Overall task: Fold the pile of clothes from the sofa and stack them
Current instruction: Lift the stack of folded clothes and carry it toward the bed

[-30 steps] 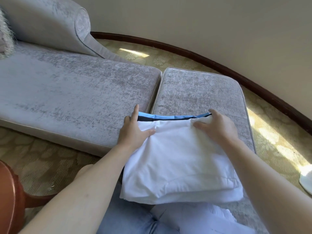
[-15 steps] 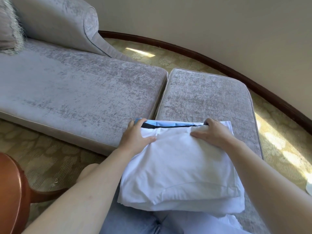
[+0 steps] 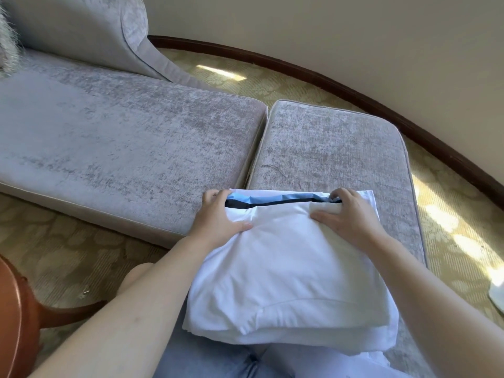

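A folded stack of clothes [image 3: 286, 268], white on top with blue and black layers showing at its far edge, lies at lower centre on a grey sofa cushion [image 3: 327, 148]. The 2 hands are apart: the left hand [image 3: 221, 216] and right hand [image 3: 347, 218] each grip that far edge, thumbs on top.

Your stack of folded clothes [image 3: 286, 268] lies flat on the sofa's right cushion [image 3: 341, 148]. There's a white piece [image 3: 294, 249] on top, with blue [image 3: 272, 199] and black [image 3: 272, 206] layers peeking out along the far edge.
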A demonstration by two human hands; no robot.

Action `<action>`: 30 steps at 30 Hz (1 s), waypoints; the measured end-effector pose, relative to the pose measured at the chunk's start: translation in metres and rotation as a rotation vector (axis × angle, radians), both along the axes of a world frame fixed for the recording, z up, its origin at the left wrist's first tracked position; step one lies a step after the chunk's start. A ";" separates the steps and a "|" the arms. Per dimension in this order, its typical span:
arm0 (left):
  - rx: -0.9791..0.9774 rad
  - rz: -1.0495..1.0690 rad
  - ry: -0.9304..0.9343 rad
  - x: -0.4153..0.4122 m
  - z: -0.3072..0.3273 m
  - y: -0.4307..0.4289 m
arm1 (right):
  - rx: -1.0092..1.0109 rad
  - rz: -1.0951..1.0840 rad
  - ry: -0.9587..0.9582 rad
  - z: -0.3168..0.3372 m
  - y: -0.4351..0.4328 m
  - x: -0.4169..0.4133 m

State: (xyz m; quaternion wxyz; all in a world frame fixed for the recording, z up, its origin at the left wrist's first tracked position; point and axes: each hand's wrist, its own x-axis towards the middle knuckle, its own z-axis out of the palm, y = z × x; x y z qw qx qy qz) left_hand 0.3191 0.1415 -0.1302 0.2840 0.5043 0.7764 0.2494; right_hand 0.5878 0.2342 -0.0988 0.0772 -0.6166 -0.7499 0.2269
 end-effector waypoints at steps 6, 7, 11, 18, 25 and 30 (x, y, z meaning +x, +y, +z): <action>-0.018 -0.039 0.000 0.000 0.004 0.000 | -0.036 0.032 0.017 0.004 -0.001 0.003; -0.027 -0.046 0.014 0.001 0.004 -0.001 | -0.060 0.045 0.000 0.005 0.001 0.004; -0.050 -0.062 0.025 0.003 0.001 -0.002 | -0.184 0.052 -0.040 0.011 0.006 0.009; 0.017 -0.021 -0.031 0.008 -0.007 -0.005 | -0.152 0.045 0.085 0.010 -0.006 0.015; 0.024 0.022 -0.071 0.005 -0.005 -0.005 | -0.143 0.017 0.109 0.010 -0.008 0.015; 0.049 0.026 -0.093 0.000 0.009 -0.007 | -0.080 0.015 0.124 0.013 -0.014 0.013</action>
